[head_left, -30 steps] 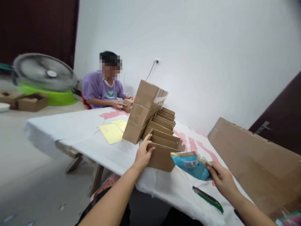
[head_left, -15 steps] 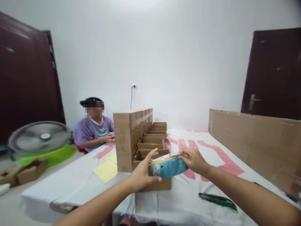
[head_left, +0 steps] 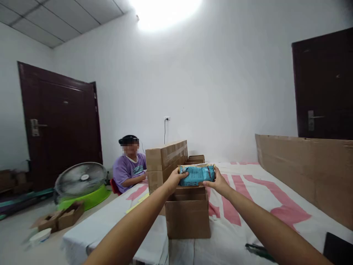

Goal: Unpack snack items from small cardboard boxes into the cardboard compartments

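A blue printed packet is held level between my two hands, above an open cardboard box at the near end of a row. My left hand grips the packet's left end, thumb on its front. At the packet's right end, my right hand is closed with the thumb low on the front. More open boxes line up behind, partly hidden by the packet. Left of the row stands a wall of stacked, taped cartons.
A green utility knife lies on the cloth-covered table, near a dark flat object. Tall cardboard lines the right side. Across the table sits a person in purple. A fan and small boxes are on the floor.
My right hand has shifted from the packet's top edge to its right end, and my left hand has closed on the left end. The packet has turned level, and the view has tilted up.
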The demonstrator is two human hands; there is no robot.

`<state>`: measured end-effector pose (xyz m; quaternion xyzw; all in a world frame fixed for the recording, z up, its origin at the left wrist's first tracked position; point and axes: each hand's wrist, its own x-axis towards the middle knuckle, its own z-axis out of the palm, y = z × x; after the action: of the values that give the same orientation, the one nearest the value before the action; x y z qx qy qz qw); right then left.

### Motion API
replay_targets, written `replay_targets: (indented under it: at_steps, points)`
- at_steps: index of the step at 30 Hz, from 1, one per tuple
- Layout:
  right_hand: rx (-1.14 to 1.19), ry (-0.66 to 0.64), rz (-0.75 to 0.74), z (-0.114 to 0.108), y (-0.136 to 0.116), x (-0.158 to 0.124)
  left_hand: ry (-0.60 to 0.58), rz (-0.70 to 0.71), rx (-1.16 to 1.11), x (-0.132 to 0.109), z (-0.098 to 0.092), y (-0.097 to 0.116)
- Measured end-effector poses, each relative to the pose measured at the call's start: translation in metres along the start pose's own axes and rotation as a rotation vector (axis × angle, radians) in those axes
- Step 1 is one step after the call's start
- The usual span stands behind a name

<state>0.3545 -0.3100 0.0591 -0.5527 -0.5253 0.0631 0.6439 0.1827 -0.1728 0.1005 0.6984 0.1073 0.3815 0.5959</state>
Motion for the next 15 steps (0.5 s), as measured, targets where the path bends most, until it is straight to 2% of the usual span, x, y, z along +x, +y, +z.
replay_targets:
  at_steps: [3, 5, 8, 11, 12, 15]
  points:
    - [-0.066, 0.077, -0.006, -0.001, 0.007, -0.036, -0.074, 0.002, -0.023, -0.033, 0.008, -0.004]
    - [-0.074, 0.082, 0.016, -0.002, 0.023, -0.071, -0.093, -0.029, -0.017, -0.061, 0.012, -0.017]
    - [-0.088, 0.004, 0.088, 0.002, 0.060, -0.128, -0.126, -0.130, 0.058, -0.102, 0.012, -0.056]
    - [-0.074, -0.122, 0.149, 0.014, 0.095, -0.170, -0.192, -0.240, 0.079, -0.127, 0.001, -0.104]
    - [-0.075, -0.152, 0.177, 0.020, 0.103, -0.177, -0.192, -0.261, 0.086, -0.131, -0.004, -0.118]
    - [-0.147, -0.177, 0.285, 0.041, 0.115, -0.176, -0.060, -0.301, 0.142, -0.131, -0.025, -0.150]
